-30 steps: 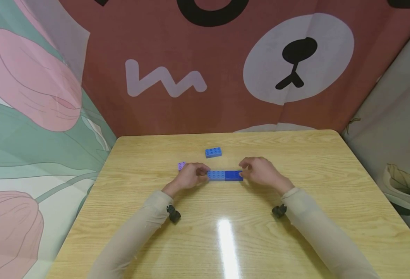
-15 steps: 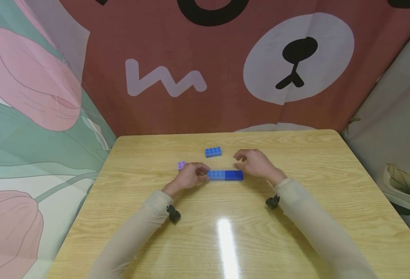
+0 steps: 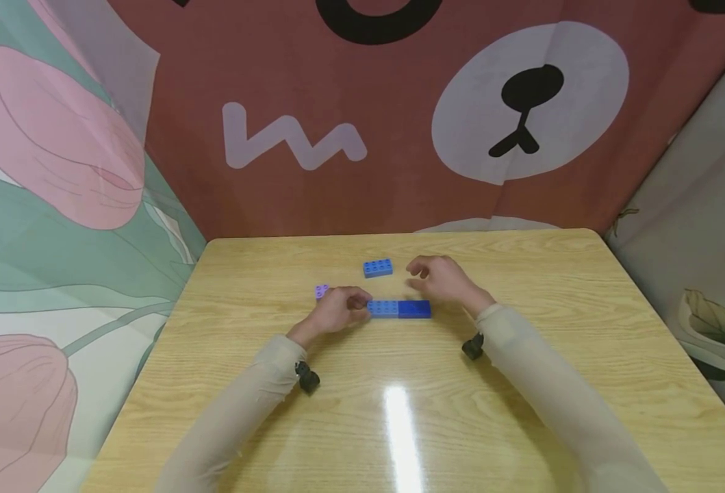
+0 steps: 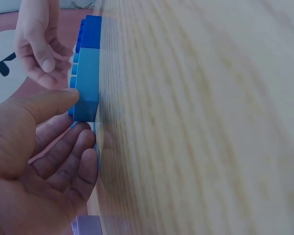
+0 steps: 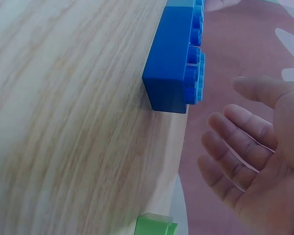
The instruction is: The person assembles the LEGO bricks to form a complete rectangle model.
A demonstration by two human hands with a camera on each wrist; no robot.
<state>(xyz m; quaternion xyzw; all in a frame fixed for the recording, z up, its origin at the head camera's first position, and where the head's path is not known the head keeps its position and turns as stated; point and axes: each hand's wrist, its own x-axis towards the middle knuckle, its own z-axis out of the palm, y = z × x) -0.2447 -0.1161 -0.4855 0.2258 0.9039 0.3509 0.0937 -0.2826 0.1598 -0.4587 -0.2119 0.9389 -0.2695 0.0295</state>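
A light blue toy building brick (image 3: 383,309) and a dark blue brick (image 3: 414,309) lie end to end on the table, studs up. My left hand (image 3: 339,309) holds the light blue one at its left end; in the left wrist view the thumb (image 4: 59,102) touches its near edge, with the fingers partly behind. My right hand (image 3: 445,279) hovers behind the dark blue brick, fingers loosely bent and apart, holding nothing. Another blue brick (image 3: 377,268) sits farther back, left of the right hand. Beyond the left hand a purple brick (image 3: 322,291) is partly hidden.
In the right wrist view a green brick (image 5: 154,225) shows at the bottom edge; I do not see it in the head view. The wooden table (image 3: 276,438) ends at a printed cloth (image 3: 288,198) behind, with patterned cloths on both sides.
My right hand has left the dark blue brick's right end and moved back and left, towards the rear blue brick. The left hand and the bricks stay put.
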